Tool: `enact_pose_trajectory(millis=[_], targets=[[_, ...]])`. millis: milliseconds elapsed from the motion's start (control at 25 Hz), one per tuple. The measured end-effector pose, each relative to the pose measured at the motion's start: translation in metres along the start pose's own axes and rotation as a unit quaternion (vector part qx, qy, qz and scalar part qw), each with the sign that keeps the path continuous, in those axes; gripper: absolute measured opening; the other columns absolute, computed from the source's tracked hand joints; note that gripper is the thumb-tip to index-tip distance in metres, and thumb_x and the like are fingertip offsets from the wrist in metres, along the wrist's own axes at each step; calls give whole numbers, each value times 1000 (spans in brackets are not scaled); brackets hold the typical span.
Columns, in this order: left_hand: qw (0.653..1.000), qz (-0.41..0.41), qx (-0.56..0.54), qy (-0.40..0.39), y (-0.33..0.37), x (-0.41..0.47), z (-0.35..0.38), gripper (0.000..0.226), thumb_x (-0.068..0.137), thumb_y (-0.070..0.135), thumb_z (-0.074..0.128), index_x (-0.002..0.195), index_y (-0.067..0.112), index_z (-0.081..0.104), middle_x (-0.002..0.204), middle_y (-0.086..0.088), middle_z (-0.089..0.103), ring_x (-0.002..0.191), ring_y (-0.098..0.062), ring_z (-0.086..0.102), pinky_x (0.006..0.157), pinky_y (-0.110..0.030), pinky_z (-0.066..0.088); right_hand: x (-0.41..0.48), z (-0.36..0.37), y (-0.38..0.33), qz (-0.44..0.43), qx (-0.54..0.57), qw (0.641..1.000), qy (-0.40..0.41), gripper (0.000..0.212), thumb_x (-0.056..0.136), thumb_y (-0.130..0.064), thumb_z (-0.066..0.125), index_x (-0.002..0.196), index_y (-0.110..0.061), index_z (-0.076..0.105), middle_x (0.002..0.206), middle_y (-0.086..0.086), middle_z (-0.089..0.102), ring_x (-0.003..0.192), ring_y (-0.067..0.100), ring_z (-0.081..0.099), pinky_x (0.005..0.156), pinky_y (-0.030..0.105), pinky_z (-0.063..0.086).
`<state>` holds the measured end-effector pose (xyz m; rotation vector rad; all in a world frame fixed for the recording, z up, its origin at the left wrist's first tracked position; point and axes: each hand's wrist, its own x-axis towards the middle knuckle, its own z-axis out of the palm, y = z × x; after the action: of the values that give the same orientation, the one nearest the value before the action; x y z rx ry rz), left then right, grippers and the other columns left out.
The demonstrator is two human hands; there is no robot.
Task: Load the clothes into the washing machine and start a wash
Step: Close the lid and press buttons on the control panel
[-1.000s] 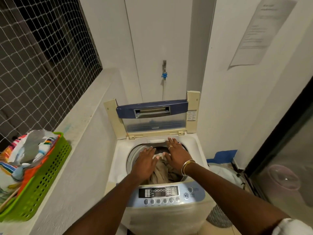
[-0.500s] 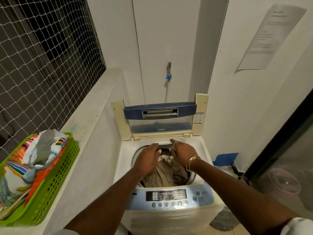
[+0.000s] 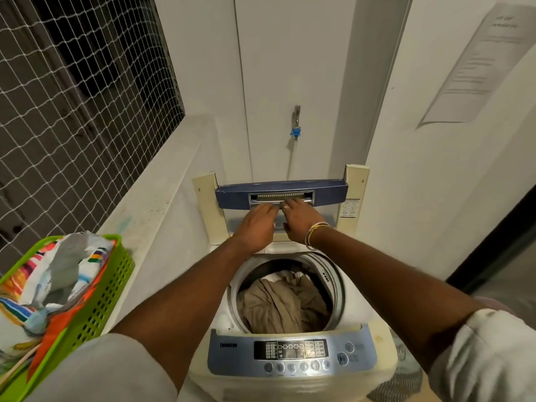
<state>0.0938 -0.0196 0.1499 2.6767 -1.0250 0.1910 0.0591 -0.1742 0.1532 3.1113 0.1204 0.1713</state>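
Note:
The top-loading washing machine (image 3: 374, 323) stands in front of me with its folded lid (image 3: 232, 195) raised upright at the back. Beige and white clothes (image 3: 278, 303) lie inside the drum. Both arms reach over the drum to the lid. My left hand (image 3: 256, 224) has its fingers curled on the lower edge of the lid's blue bar. The fingertips of my right hand (image 3: 298, 220), which wears a ring and bangles, are in the silver handle recess. The control panel (image 3: 290, 351) with its buttons faces me at the front.
A green basket (image 3: 110, 288) holding colourful clothes (image 3: 58, 274) sits on the concrete ledge (image 3: 156, 204) to the left, below netting (image 3: 72, 97). A tap (image 3: 295, 123) is on the back wall, a paper notice (image 3: 475, 62) on the right wall, beside a dark doorway (image 3: 499, 242).
Both hands have come up out of the drum, off the clothes, and moved back onto the raised lid's handle. The camera has tilted so the whole drum opening shows.

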Motion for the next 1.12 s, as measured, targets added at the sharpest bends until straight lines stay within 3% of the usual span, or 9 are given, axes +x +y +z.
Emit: enact_pose_trajectory(millis=[80, 160, 360, 480, 600, 680, 880, 1000, 1120], targets=[[999, 8, 34, -10, -6, 10, 3, 62, 93, 13, 61, 149, 14, 35, 155, -7, 36, 143, -26, 32, 118, -37, 29, 11, 10, 4, 9, -14, 1000, -22, 69, 89, -30, 61, 149, -11, 31, 155, 12, 30, 142, 31, 28, 116, 48, 28], [998, 18, 58, -23, -12, 18, 6, 66, 91, 10, 62, 150, 12, 32, 157, -10, 32, 144, -28, 30, 119, -37, 27, 21, 13, 10, 29, -16, 999, -34, 70, 89, -34, 59, 148, -11, 29, 151, 12, 36, 139, 31, 33, 115, 50, 28], [997, 22, 60, -36, -13, 18, 9, 59, 94, 19, 60, 147, 10, 35, 149, -12, 41, 137, -29, 38, 115, -40, 32, 29, 7, 8, 22, -52, 998, -9, 43, 95, -35, 54, 130, -11, 55, 133, 12, 48, 125, 31, 43, 103, 46, 41], [999, 20, 45, -2, -8, 13, 0, 41, 98, 23, 53, 137, 11, 48, 130, -12, 53, 117, -30, 51, 98, -40, 44, 17, -5, 1, 23, -41, 999, 16, 37, 89, -29, 58, 122, -12, 58, 123, 10, 53, 116, 29, 48, 89, 41, 45], [999, 27, 24, -7, -5, 6, -14, 23, 100, 22, 46, 114, 12, 61, 113, -12, 60, 102, -31, 59, 85, -43, 50, -5, -26, 2, -9, 41, 999, 12, 30, 92, -37, 50, 109, -15, 61, 111, 11, 63, 98, 29, 59, 76, 37, 45], [999, 9, -16, -35, 2, -4, -27, 29, 103, 27, 40, 107, 10, 63, 108, -12, 63, 99, -30, 61, 84, -43, 49, -20, -41, 2, -10, 117, 993, -31, 38, 98, -46, 39, 99, -16, 62, 101, 10, 68, 87, 25, 60, 73, 34, 45], [983, -64, -74, -154, 34, -47, -37, 38, 106, 23, 35, 124, 2, 61, 128, -19, 61, 114, -33, 57, 94, -37, 43, -54, -41, -15, 48, 215, 958, -183, 35, 96, -36, 48, 116, -12, 65, 118, 11, 64, 107, 27, 58, 95, 35, 43], [962, -69, -82, -250, 39, -82, -1, 36, 104, 26, 40, 122, 5, 64, 124, -16, 63, 109, -29, 59, 90, -34, 43, -83, -3, -28, 34, 196, 945, -259, 22, 92, -30, 53, 94, -12, 66, 105, 13, 67, 91, 25, 59, 86, 36, 46], [951, -66, -105, -284, 37, -122, 44, 30, 102, 21, 42, 107, 6, 67, 107, -15, 65, 90, -22, 56, 78, -31, 40, -117, 40, -40, 39, 187, 934, -303, 18, 87, -26, 55, 79, -12, 63, 84, 8, 64, 74, 22, 54, 71, 30, 45]])
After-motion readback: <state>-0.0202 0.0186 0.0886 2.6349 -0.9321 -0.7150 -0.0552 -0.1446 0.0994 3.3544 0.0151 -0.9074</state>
